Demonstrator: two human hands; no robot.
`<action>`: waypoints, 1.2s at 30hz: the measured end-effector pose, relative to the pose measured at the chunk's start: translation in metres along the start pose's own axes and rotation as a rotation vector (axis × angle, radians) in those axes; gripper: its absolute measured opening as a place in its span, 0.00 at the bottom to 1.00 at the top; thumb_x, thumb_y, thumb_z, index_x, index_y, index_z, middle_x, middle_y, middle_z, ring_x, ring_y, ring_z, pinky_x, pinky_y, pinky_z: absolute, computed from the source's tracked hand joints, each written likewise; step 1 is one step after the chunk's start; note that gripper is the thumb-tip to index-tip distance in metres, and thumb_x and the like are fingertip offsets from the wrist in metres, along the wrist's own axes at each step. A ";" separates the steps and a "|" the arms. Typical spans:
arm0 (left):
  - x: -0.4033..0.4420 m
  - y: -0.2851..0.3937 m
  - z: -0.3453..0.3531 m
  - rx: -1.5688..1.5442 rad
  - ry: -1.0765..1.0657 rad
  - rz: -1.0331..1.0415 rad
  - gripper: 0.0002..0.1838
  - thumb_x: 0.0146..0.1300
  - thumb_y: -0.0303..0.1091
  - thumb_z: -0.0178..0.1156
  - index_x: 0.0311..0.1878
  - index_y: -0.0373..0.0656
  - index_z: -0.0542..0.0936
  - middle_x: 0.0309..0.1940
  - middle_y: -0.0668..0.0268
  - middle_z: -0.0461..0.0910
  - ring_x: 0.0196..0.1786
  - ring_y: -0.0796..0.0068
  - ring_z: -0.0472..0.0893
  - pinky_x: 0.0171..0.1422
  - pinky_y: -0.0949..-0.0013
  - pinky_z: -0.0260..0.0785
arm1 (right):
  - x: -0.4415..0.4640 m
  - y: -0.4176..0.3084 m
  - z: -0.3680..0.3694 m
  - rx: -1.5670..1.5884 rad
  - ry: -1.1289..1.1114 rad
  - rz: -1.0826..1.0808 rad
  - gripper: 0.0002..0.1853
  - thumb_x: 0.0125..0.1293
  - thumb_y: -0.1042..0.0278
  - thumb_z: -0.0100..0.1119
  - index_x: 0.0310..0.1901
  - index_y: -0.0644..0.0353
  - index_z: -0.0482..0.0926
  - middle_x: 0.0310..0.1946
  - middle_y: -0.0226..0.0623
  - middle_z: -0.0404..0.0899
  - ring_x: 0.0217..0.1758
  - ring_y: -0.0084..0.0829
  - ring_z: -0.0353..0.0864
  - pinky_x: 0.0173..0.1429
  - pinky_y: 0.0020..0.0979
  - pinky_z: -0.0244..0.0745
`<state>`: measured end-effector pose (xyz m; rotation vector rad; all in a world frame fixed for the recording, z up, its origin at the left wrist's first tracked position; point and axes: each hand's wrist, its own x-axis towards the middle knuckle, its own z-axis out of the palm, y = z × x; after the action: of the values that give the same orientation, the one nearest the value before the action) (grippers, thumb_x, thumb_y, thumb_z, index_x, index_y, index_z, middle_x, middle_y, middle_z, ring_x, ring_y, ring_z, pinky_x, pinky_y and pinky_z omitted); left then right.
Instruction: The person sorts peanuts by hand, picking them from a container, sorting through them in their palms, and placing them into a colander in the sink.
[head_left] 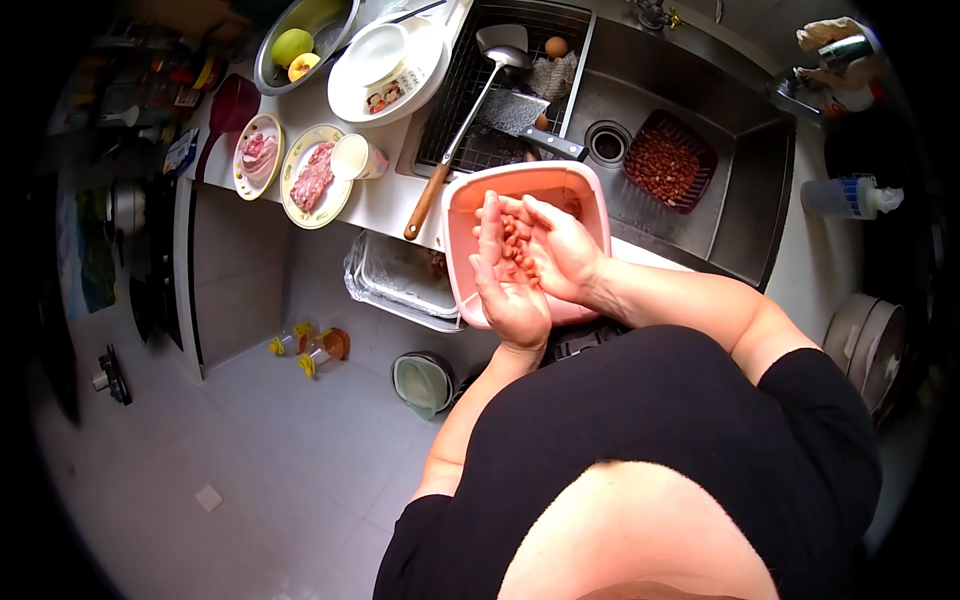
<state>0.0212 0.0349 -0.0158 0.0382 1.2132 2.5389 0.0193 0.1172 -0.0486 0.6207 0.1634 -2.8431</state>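
Note:
My left hand [508,297] and my right hand [565,250] are cupped together, palms up. Between them lies a small heap of reddish peanuts [518,248]. Both hands are over a pink plastic bin [463,225] at the counter edge, and a few more reddish pieces show at its far right inside corner. More peanuts [664,165] fill a dark red basket [707,178] in the sink. The bin's bottom is mostly hidden by my hands.
A cleaver [513,112] and a wooden-handled spatula [465,122] lie on the black drying rack [430,138]. Plates of raw meat [313,180], a cup [352,158] and white bowls [425,85] stand left. The steel sink [745,165] is at right; bottles [328,350] stand on the floor.

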 end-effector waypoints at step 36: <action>-0.017 0.025 -0.035 1.696 -0.245 0.602 0.25 0.69 0.54 0.44 0.54 0.49 0.81 0.71 0.51 0.54 0.76 0.49 0.34 0.73 0.47 0.14 | -0.011 -0.024 0.006 0.334 -0.281 0.082 0.23 0.73 0.59 0.41 0.61 0.66 0.68 0.61 0.46 0.69 0.68 0.42 0.66 0.73 0.42 0.59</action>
<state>0.0241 -0.0112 -0.0169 1.1193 3.0032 0.9246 0.0212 0.1417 -0.0372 0.2697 -0.3816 -2.8585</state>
